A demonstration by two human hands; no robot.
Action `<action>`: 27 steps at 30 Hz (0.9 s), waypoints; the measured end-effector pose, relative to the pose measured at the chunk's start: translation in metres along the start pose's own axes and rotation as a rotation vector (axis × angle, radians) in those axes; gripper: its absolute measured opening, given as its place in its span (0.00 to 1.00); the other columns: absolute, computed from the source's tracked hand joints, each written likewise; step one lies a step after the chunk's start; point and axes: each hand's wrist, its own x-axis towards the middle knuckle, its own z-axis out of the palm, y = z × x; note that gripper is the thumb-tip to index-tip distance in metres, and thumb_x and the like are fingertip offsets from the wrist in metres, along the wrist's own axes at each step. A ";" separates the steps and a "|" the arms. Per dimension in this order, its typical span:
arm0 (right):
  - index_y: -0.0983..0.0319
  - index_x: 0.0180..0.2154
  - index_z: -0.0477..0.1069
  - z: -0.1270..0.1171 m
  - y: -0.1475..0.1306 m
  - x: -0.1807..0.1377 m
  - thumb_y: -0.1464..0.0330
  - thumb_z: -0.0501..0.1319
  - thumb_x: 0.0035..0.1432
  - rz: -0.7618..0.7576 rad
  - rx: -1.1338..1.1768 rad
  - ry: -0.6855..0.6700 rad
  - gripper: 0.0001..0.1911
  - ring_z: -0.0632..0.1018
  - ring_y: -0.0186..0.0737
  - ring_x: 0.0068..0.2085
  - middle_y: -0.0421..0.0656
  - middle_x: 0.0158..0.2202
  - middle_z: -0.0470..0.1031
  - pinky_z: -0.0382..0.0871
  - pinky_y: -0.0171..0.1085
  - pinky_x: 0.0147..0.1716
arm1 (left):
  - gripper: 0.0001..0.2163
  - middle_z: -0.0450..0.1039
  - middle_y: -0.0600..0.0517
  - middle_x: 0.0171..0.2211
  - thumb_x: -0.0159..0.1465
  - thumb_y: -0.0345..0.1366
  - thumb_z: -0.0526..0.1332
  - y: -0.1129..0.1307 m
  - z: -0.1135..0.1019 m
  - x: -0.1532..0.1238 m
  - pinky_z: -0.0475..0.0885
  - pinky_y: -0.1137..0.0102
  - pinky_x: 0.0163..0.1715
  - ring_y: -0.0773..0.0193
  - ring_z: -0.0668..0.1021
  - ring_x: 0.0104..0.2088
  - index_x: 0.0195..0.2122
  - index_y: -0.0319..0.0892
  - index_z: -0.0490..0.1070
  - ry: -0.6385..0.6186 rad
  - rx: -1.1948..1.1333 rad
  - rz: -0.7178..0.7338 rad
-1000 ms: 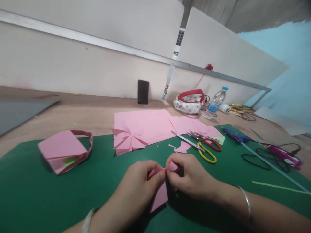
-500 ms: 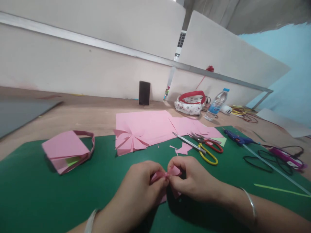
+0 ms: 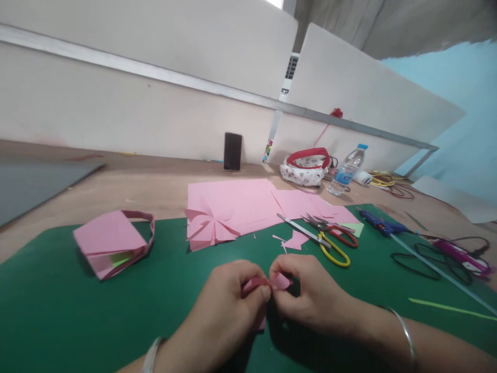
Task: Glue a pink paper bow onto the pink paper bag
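Observation:
Both hands meet over the green cutting mat and pinch one small piece of pink paper between their fingertips. My left hand is closed on its left side, thumb against forefinger. My right hand is closed on its right side. Most of the paper is hidden behind my fingers; a pink corner shows below my left hand. Each wrist wears a silver bangle.
A folded pink paper bag lies at the left of the mat. Pink sheets with a pleated fan lie ahead. Scissors, a metal ruler, a blue glue gun, cables, a water bottle, a pouch and a phone stand farther off.
The paper has been gathered tighter: the long pink flap that hung below my left hand is now mostly tucked behind the fingers. Both hands stay together in about the same place.

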 end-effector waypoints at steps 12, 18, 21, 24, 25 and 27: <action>0.62 0.23 0.63 -0.004 0.001 -0.001 0.77 0.56 0.45 -0.042 -0.008 -0.017 0.06 0.63 0.29 0.24 0.34 0.21 0.64 0.56 0.29 0.24 | 0.03 0.69 0.57 0.20 0.52 0.33 0.60 0.004 -0.004 0.000 0.64 0.74 0.24 0.67 0.71 0.24 0.23 0.42 0.73 0.062 0.035 -0.001; 0.64 0.37 0.68 -0.010 -0.004 -0.006 0.77 0.59 0.48 -0.320 -0.060 0.087 0.11 0.71 0.35 0.34 0.42 0.33 0.71 0.67 0.34 0.34 | 0.08 0.69 0.55 0.21 0.56 0.33 0.58 0.001 -0.010 -0.005 0.63 0.73 0.23 0.67 0.70 0.23 0.21 0.42 0.71 0.196 0.281 0.324; 0.65 0.41 0.68 -0.010 -0.003 -0.005 0.76 0.60 0.50 -0.564 -0.219 0.229 0.13 0.73 0.40 0.40 0.48 0.39 0.73 0.68 0.39 0.40 | 0.09 0.69 0.53 0.21 0.59 0.29 0.55 -0.002 -0.013 -0.007 0.63 0.71 0.23 0.65 0.70 0.24 0.22 0.41 0.70 0.332 0.556 0.678; 0.66 0.38 0.70 -0.008 0.001 -0.005 0.77 0.58 0.56 -0.768 -0.420 0.377 0.07 0.74 0.40 0.38 0.48 0.36 0.75 0.68 0.43 0.42 | 0.11 0.70 0.50 0.22 0.59 0.26 0.52 0.000 -0.015 -0.008 0.62 0.69 0.23 0.63 0.70 0.23 0.24 0.41 0.71 0.380 0.746 0.881; 0.66 0.37 0.70 -0.008 0.002 -0.005 0.78 0.57 0.56 -0.806 -0.468 0.396 0.06 0.75 0.39 0.37 0.47 0.35 0.76 0.68 0.44 0.43 | 0.11 0.70 0.50 0.21 0.59 0.26 0.52 0.000 -0.014 -0.008 0.62 0.68 0.23 0.63 0.70 0.23 0.23 0.40 0.71 0.377 0.777 0.893; 0.66 0.34 0.71 -0.008 0.003 -0.006 0.79 0.55 0.57 -0.849 -0.543 0.384 0.07 0.75 0.38 0.37 0.46 0.35 0.77 0.66 0.46 0.47 | 0.11 0.69 0.50 0.21 0.59 0.26 0.52 0.002 -0.013 -0.008 0.61 0.68 0.23 0.63 0.69 0.23 0.23 0.41 0.70 0.376 0.792 0.902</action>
